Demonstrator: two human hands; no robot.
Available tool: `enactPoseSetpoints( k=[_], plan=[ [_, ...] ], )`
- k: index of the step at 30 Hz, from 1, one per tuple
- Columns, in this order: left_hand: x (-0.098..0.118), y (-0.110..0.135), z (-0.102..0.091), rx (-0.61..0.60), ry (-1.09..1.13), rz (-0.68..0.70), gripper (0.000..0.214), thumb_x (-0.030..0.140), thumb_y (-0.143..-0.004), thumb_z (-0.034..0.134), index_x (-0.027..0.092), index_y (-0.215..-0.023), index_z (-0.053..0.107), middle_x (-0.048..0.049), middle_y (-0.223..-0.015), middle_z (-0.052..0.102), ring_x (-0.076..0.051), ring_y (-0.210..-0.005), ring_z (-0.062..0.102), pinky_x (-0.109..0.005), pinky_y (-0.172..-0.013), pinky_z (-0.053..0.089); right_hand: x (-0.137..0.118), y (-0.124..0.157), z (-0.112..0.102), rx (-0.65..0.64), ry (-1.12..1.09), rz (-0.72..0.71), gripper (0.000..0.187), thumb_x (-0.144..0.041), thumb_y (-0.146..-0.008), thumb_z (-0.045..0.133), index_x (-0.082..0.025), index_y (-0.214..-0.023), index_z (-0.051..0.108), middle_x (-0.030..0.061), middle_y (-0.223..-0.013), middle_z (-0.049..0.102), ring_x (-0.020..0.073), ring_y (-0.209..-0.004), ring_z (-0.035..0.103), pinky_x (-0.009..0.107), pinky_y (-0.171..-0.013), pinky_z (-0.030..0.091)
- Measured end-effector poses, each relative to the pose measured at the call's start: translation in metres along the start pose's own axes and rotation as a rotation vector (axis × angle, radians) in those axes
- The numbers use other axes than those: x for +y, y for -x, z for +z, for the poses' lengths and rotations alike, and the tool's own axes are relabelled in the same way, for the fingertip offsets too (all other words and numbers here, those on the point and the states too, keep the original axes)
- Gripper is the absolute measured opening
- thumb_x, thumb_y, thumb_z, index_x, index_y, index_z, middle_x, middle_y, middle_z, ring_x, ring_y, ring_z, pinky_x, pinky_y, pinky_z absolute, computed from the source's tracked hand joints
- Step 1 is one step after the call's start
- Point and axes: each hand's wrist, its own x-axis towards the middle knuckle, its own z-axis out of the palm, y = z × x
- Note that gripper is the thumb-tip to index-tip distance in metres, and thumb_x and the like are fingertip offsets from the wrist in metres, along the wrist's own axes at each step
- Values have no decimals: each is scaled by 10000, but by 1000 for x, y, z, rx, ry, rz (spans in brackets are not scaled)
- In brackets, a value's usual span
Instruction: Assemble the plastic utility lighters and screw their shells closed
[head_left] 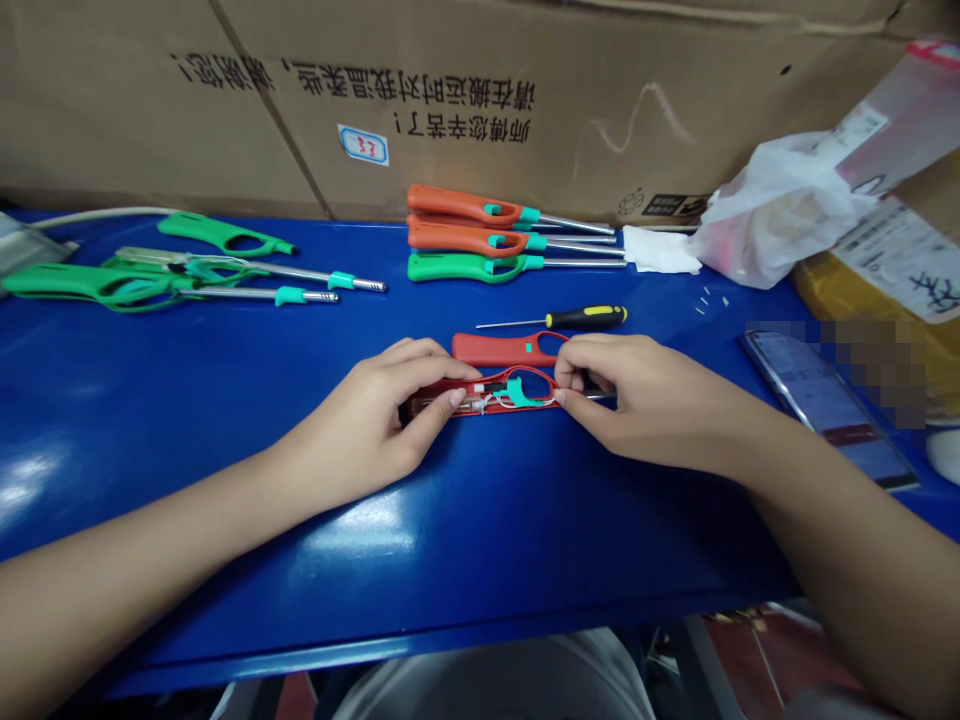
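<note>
An opened red lighter half [510,392] lies on the blue table [225,420], its teal trigger and thin wires showing. My left hand [382,405] pinches its left end, fingers closed on the shell. My right hand [630,395] grips its right end near the metal tube, fingers closed too. The other red shell half [499,348] lies just behind, with a teal button on it. Beyond that lies a black and yellow screwdriver [577,318].
Three finished lighters, two orange [465,222] and one green [465,266], lie at the back centre. Green lighter parts [187,270] lie at the back left. A phone [825,405] sits at the right, a white plastic bag [780,210] behind it. Cardboard boxes [450,90] wall the back.
</note>
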Motion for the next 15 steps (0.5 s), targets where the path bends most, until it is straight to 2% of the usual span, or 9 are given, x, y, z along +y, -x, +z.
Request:
enactPoseSetpoints(
  k=[6, 15],
  plan=[
    [-1, 0, 0, -6, -24, 0, 312, 287, -1038, 517, 174, -1191, 764, -84, -1080, 698, -201, -934, 651, -344, -837, 525, 4, -2, -5, -29, -71, -22, 114, -268, -937, 590, -215, -860, 655, 2, -789, 645, 151, -686, 517, 295, -659, 366],
    [-2, 0, -1, 47, -73, 51, 308, 276, -1021, 547, 182, -1118, 824, -86, -1033, 698, -191, -891, 627, -301, -739, 515, 5, -5, -1, 25, -164, -27, 166, -226, -905, 620, -211, -739, 628, -36, -632, 545, 127, -593, 466, 281, -608, 335]
  ],
)
